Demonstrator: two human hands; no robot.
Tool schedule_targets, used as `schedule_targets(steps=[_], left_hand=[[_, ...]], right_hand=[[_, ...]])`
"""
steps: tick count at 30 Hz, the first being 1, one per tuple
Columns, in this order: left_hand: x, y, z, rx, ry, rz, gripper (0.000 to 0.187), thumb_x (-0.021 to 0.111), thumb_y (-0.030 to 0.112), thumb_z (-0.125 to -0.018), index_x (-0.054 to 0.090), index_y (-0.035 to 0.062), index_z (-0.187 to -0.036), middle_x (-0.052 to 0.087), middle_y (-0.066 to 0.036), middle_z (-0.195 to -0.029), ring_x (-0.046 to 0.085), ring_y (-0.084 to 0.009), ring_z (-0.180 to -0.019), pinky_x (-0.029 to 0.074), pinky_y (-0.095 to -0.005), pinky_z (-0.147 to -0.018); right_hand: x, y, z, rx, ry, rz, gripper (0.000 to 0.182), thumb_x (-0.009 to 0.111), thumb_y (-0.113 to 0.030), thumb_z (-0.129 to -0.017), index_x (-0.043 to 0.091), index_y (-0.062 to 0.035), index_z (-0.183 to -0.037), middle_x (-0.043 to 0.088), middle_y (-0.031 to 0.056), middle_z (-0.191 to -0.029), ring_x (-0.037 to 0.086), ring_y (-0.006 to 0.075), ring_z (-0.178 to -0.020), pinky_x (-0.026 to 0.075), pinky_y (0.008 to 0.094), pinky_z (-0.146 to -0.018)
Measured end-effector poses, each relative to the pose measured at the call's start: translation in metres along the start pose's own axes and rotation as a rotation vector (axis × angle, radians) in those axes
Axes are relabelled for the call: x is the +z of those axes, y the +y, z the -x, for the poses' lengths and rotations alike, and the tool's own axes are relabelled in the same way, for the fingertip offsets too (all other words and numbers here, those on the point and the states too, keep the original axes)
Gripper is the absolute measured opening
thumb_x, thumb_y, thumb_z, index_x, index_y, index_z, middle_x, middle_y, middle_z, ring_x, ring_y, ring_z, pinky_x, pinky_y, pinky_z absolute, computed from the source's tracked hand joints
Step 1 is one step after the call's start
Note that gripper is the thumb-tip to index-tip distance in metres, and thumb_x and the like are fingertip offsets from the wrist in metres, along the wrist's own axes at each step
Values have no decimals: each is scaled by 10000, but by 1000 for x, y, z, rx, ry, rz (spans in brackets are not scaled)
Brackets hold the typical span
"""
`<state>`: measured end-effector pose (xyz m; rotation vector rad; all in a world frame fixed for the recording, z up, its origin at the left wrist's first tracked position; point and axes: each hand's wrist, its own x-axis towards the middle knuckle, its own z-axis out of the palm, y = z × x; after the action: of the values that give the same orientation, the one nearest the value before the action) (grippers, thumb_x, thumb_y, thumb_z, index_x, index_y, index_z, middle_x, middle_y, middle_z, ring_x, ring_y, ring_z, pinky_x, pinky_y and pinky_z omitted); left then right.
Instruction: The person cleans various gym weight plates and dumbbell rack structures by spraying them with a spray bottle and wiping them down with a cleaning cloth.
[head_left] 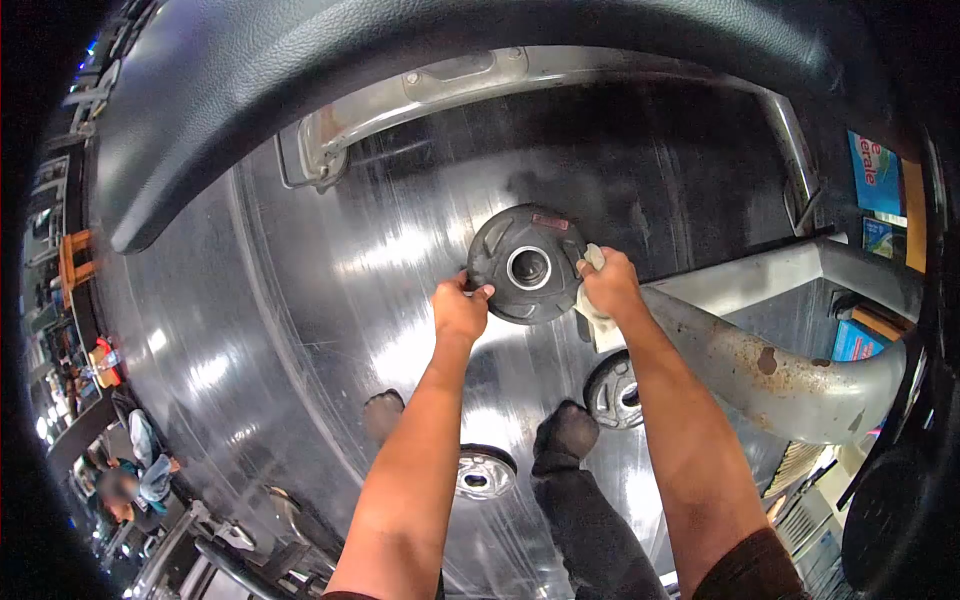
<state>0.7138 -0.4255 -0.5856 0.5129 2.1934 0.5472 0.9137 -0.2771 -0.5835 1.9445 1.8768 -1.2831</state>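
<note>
A black weight plate (510, 296) with a metal-ringed centre hole is held between my two hands over the shiny dark floor. My left hand (462, 308) grips its left edge, with the thumb on the upper face. At the plate's right edge, my right hand (610, 284) is closed on a pale cloth (592, 310), which hangs down below the fingers and touches the rim. Another weight plate (603, 392) lies below my right hand, partly covered by my forearm. A third weight plate (486, 473) with a silvery face is lower down, beside my left forearm.
A black padded cushion (480, 28) arches across the top, above a grey metal frame (420, 98). A thick, rust-spotted metal tube (790, 365) stands on the right. My dark-socked foot (567, 430) is near the plates. Far left, a person (150, 465) is among equipment.
</note>
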Motion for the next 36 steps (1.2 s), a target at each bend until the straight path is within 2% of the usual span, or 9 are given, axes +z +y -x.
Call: schedule_targets(steps=[6, 13, 17, 19, 21, 23, 29, 32, 36], left_hand=[[-6, 8, 6, -52, -10, 2, 432, 819, 163, -837, 690, -40, -1196, 763, -175, -1037, 743, -263, -943, 555, -348, -853], [-26, -4, 20, -14, -187, 185, 498, 813, 216, -874, 650, -23, -1280, 757, -148, -1065, 726, -201, -960, 550, -309, -853], [-9, -88, 61, 289, 163, 188, 334, 734, 192, -934, 676, -37, -1170, 723, -113, -872, 667, -165, -776, 534, -307, -728], [-16, -116, 124, 13, 118, 6, 166, 669, 133, -947, 666, -28, -907, 666, -106, -720, 592, -161, -639, 497, -333, -620], [5, -182, 196, 137, 118, 12, 227, 683, 143, -908, 614, 9, -738, 630, -122, -651, 584, -187, -578, 470, -364, -572], [34, -249, 270, -188, -312, -281, 360, 815, 307, -791, 693, -14, -900, 708, -228, -827, 718, -384, -823, 566, -460, -774], [105, -255, 337, -718, -109, -163, 1325, 927, 615, -570, 292, -81, -1501, 333, -259, -1557, 285, -446, -1459, 306, -583, -1163], [118, -217, 301, -1101, -14, -248, 1397, 900, 715, -504, 291, -74, -1482, 299, -207, -1580, 177, -404, -1510, 260, -687, -1146], [108, -207, 295, -1077, 32, -242, 1197, 925, 595, -531, 429, -81, -1385, 467, -206, -1454, 313, -404, -1450, 282, -641, -1151]], right_hand=[[-9, 8, 9, -37, -60, 60, 466, 714, -241, -903, 635, 47, -1260, 674, 285, -1208, 625, 431, -1189, 490, 452, -1005], [-18, 1, 60, -298, 328, -202, 293, 699, -176, -933, 652, 30, -1137, 703, 257, -1081, 677, 412, -1048, 513, 450, -903], [-37, -9, 116, -350, 251, -327, 289, 693, -165, -949, 647, 23, -1163, 724, 207, -1016, 705, 288, -959, 529, 375, -859], [-45, -11, 145, -379, 245, -349, 272, 687, -96, -940, 639, 27, -1178, 718, 191, -1033, 702, 273, -965, 530, 362, -864], [-50, -10, 175, -297, 186, -479, 274, 700, -109, -946, 641, 33, -1173, 722, 152, -1012, 683, 206, -940, 530, 326, -843], [-46, -3, 199, -209, 152, -577, 275, 709, -120, -953, 642, 37, -1169, 720, 116, -996, 659, 150, -924, 529, 298, -828], [-21, 12, 252, 23, 98, -700, 261, 714, -132, -965, 650, 34, -1155, 715, 57, -976, 630, 91, -893, 528, 275, -813], [-20, 8, 267, 34, 49, -637, 244, 714, -126, -963, 658, 31, -1141, 718, 57, -995, 634, 90, -915, 529, 273, -832], [-25, 13, 276, 40, -21, -563, 269, 704, -145, -975, 653, 27, -1175, 711, 54, -1024, 631, 102, -943, 521, 279, -848]])
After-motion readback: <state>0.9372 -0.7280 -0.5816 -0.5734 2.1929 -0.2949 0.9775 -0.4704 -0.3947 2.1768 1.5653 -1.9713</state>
